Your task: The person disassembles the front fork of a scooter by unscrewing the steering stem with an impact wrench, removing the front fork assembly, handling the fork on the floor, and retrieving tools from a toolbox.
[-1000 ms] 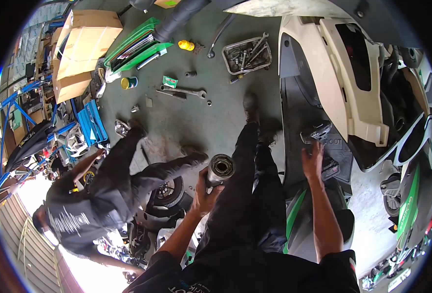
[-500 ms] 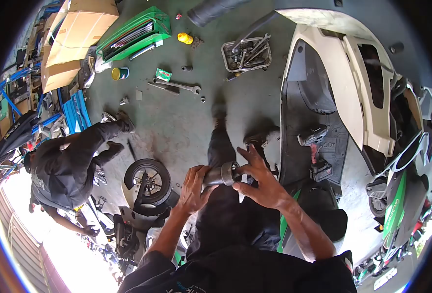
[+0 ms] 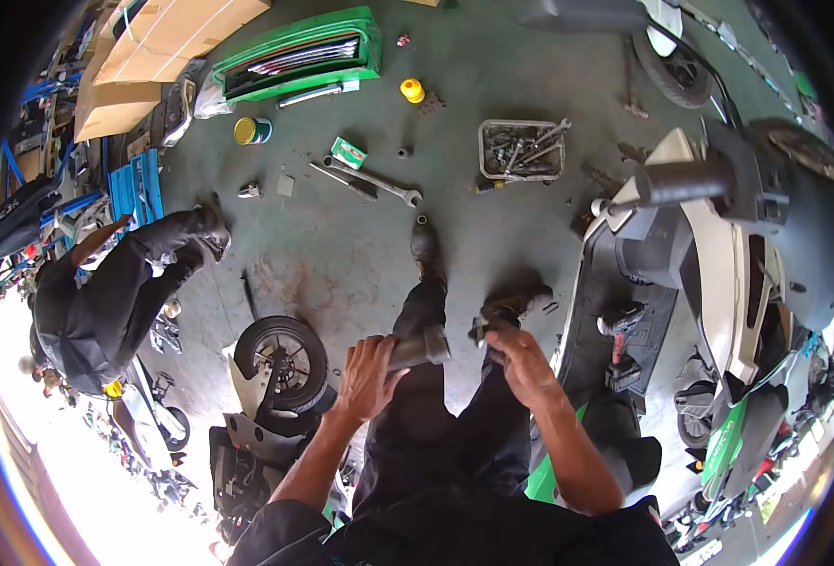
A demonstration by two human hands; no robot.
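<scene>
My left hand (image 3: 369, 377) is wrapped round a grey metal cylinder (image 3: 420, 350), held sideways over my legs, its wider collar end toward the right. My right hand (image 3: 523, 363) is a short gap to the right of that collar, its fingers closed on a small dark part (image 3: 480, 326) too blurred to name. The cylinder and the small part are not touching. A cordless power tool (image 3: 620, 345) lies on the scooter's black floorboard (image 3: 651, 311), right of my right hand.
On the floor are an open-end wrench (image 3: 375, 182), a metal tray of tools (image 3: 522, 151), a yellow bottle (image 3: 412, 91), a green toolbox (image 3: 294, 57) and a wheel (image 3: 285, 363). Another person (image 3: 106, 302) is at the left. A scooter handlebar (image 3: 686, 181) juts in at the right.
My right hand has gone from the floorboard to the cylinder's end, then back a little with the small part. My left hand has turned the cylinder sideways. The view has shifted; the other person moved.
</scene>
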